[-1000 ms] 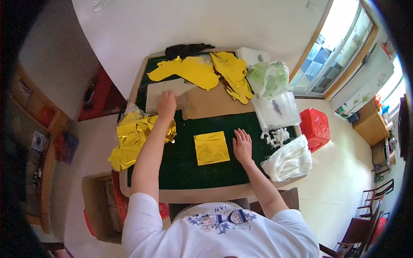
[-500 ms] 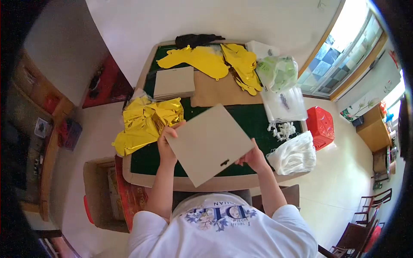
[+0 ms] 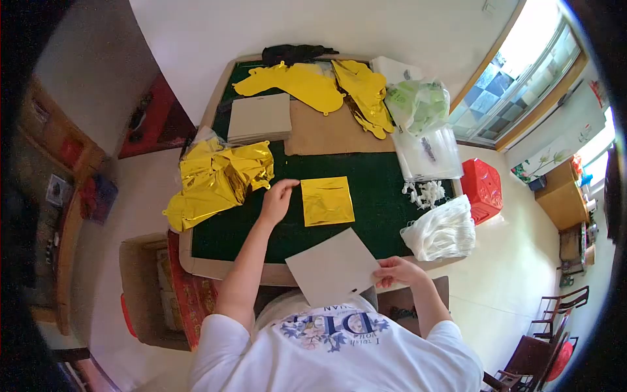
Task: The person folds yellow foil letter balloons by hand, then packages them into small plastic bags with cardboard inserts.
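Note:
In my right hand (image 3: 397, 272) is a pale grey square card (image 3: 334, 266), pinched at its right edge. The card is tilted over the table's front edge, in front of my shirt, and has a small dark slot near its lower right side. My left hand (image 3: 277, 204) holds nothing that I can see; its fingertips are at the upper left corner of a folded gold foil square (image 3: 328, 202). The square lies flat on the green tabletop (image 3: 379, 178), with a dark slit near its top.
Crumpled gold foil (image 3: 219, 176) lies left, a stack of grey cards (image 3: 260, 116) behind it. Yellow foil shapes (image 3: 307, 83) and brown cardboard (image 3: 326, 134) are farther back. Clear bags (image 3: 428, 153), white string (image 3: 444, 228) and a red stool (image 3: 481, 189) are right; a carton (image 3: 140, 294) stands left.
The card has moved down toward my body, and my left hand has let go of it. The gold foil square now shows on the tabletop, with my left hand at its corner.

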The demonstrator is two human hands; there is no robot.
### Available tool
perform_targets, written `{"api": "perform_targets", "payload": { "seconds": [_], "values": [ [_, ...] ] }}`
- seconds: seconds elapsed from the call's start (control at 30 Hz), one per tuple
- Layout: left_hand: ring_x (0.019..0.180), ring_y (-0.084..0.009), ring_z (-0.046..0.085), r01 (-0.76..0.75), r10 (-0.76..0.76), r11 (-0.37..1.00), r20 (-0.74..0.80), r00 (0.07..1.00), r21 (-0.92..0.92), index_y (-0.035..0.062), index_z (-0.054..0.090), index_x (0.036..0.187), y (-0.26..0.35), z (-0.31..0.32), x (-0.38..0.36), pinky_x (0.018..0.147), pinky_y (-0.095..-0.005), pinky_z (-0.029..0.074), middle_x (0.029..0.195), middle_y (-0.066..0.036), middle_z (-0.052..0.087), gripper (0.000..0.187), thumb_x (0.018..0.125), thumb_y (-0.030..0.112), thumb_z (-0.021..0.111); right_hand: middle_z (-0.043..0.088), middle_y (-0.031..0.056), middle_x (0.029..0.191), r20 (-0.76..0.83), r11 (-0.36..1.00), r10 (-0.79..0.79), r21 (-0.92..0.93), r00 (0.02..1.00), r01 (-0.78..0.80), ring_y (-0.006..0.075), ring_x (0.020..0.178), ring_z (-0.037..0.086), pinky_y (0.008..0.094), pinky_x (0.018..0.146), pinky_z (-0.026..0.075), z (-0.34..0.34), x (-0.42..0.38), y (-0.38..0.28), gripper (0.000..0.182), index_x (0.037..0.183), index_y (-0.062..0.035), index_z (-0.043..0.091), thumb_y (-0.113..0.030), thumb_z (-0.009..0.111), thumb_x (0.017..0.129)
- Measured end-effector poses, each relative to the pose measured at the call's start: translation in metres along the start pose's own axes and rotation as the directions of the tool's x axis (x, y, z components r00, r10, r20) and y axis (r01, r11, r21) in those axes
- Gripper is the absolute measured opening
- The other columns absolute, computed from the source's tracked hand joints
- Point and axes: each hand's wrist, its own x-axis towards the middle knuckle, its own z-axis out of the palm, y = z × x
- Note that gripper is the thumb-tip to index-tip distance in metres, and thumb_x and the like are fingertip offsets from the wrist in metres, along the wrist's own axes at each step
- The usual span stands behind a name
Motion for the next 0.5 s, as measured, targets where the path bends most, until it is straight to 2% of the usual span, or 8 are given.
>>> {"api": "perform_targets", "payload": {
  "seconds": [0.07, 0.1, 0.17, 0.2, 0.27, 0.33, 0.43, 0.5],
  "values": [
    [0.101, -0.0293, 0.060, -0.091, 0.080, 0.970, 0.055, 0.995, 0.224, 0.0040, 0.065, 0.103, 0.003, 0.014, 0.028, 0.086, -0.0359, 0.048, 0.106, -0.014, 0.064, 0.019, 0.091, 0.007, 0.051, 0.068, 0.0096, 0.080, -0.007, 0.998, 0.025, 0.064, 1.000, -0.025, 0.0100, 0.060, 0.063, 0.0206, 0.053, 0.051, -0.001, 0.001, 0.004, 0.020, 0.101, -0.0008, 0.063, -0.018, 0.059, 0.092],
    [0.101, -0.0293, 0.060, -0.093, 0.083, 0.971, 0.052, 0.995, 0.221, 0.0040, 0.065, 0.103, 0.001, 0.023, 0.039, 0.086, -0.0359, 0.048, 0.106, -0.014, 0.064, 0.019, 0.091, 0.007, 0.051, 0.068, 0.0101, 0.080, -0.070, 0.997, 0.024, 0.079, 0.997, -0.018, 0.0109, 0.060, 0.063, 0.0206, 0.053, 0.052, 0.000, 0.002, 0.004, 0.020, 0.102, -0.0005, 0.062, -0.017, 0.059, 0.092],
    [0.100, -0.0329, 0.057, -0.071, -0.001, 0.922, 0.186, 0.983, 0.380, 0.0049, 0.066, 0.102, -0.001, 0.042, 0.058, 0.089, -0.0417, 0.046, 0.104, -0.016, 0.062, 0.023, 0.093, 0.019, 0.050, 0.068, 0.0106, 0.079, -0.138, 0.996, 0.020, 0.092, 0.990, -0.007, 0.0119, 0.060, 0.064, 0.0207, 0.053, 0.052, -0.001, 0.007, 0.003, 0.020, 0.103, -0.0001, 0.061, -0.017, 0.058, 0.092],
    [0.100, -0.0329, 0.057, -0.078, 0.005, 0.923, 0.189, 0.982, 0.378, 0.0049, 0.066, 0.102, 0.001, 0.047, 0.063, 0.089, -0.0417, 0.046, 0.104, -0.016, 0.062, 0.023, 0.093, 0.019, 0.050, 0.068, 0.0110, 0.079, -0.201, 0.998, 0.019, 0.067, 0.979, -0.006, 0.0128, 0.060, 0.065, 0.0209, 0.052, 0.052, -0.003, 0.013, 0.002, 0.019, 0.102, 0.0004, 0.060, -0.016, 0.058, 0.092],
    [0.101, -0.0321, 0.055, -0.106, -0.053, 0.815, 0.256, 0.965, 0.569, 0.0043, 0.066, 0.100, 0.005, 0.058, 0.070, 0.089, -0.0420, 0.046, 0.103, -0.015, 0.060, 0.028, 0.095, 0.024, 0.047, 0.068, 0.0114, 0.080, -0.270, 0.999, 0.012, 0.044, 0.963, -0.001, 0.0138, 0.060, 0.065, 0.0212, 0.051, 0.052, -0.006, 0.024, -0.003, 0.018, 0.101, 0.0008, 0.059, -0.015, 0.058, 0.092],
    [0.102, -0.0318, 0.054, -0.090, -0.098, 0.805, 0.282, 0.954, 0.586, 0.0042, 0.065, 0.099, 0.009, 0.065, 0.073, 0.089, -0.0419, 0.046, 0.104, -0.015, 0.059, 0.029, 0.095, 0.025, 0.046, 0.068, 0.0121, 0.081, -0.253, 0.995, -0.083, 0.033, 0.964, 0.094, 0.0151, 0.062, 0.066, 0.0231, 0.052, 0.054, -0.007, 0.033, -0.013, 0.017, 0.099, 0.0016, 0.058, -0.014, 0.058, 0.092],
    [0.102, -0.0309, 0.054, -0.050, -0.167, 0.798, 0.301, 0.939, 0.600, 0.0041, 0.065, 0.099, 0.017, 0.068, 0.069, 0.089, -0.0421, 0.046, 0.105, -0.014, 0.059, 0.031, 0.096, 0.026, 0.043, 0.068, 0.0101, 0.080, -0.311, 0.994, -0.102, 0.012, 0.945, 0.111, 0.0125, 0.061, 0.065, 0.0225, 0.053, 0.053, -0.001, 0.043, -0.033, 0.015, 0.097, -0.0046, 0.056, -0.017, 0.061, 0.091],
    [0.102, -0.0302, 0.054, -0.027, -0.188, 0.803, 0.296, 0.937, 0.595, 0.0041, 0.065, 0.099, 0.017, 0.068, 0.065, 0.089, -0.0423, 0.046, 0.106, -0.014, 0.059, 0.031, 0.097, 0.026, 0.043, 0.068, 0.0109, 0.080, -0.291, 0.992, -0.112, 0.027, 0.950, 0.126, 0.0136, 0.063, 0.066, 0.0236, 0.055, 0.055, -0.008, 0.056, -0.034, 0.016, 0.100, -0.0045, 0.054, -0.017, 0.060, 0.092]
  ]
}}
